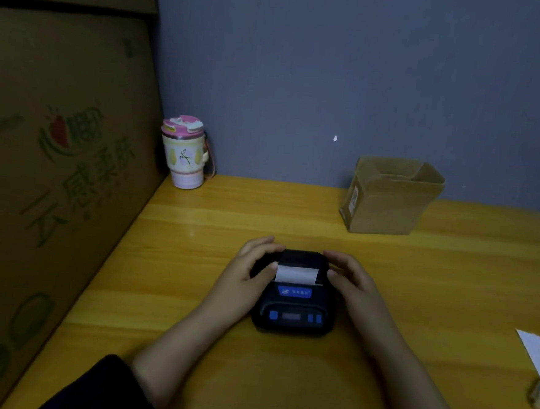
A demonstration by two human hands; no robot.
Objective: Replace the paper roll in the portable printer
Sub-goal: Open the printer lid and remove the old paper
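Printer (294, 297): sat centre frame on yellow table (194, 263), white paper strip (295, 274) showing at its slot.
Left hand (251, 268): fingers curled, gripping printer's left side.
Right hand (349, 278): fingers curled, gripping right side.
Cardboard box (387, 199): upper right, open.

Both my hands cupped toward each other, forearms angled in.

My left hand (251, 267) curves inward, fingers lying over the top, thumb pointing right. My right hand (350, 277) mirrors it from the right, fingers bent, thumb pointing left. A dark sleeve (102, 387) covers my near left arm.
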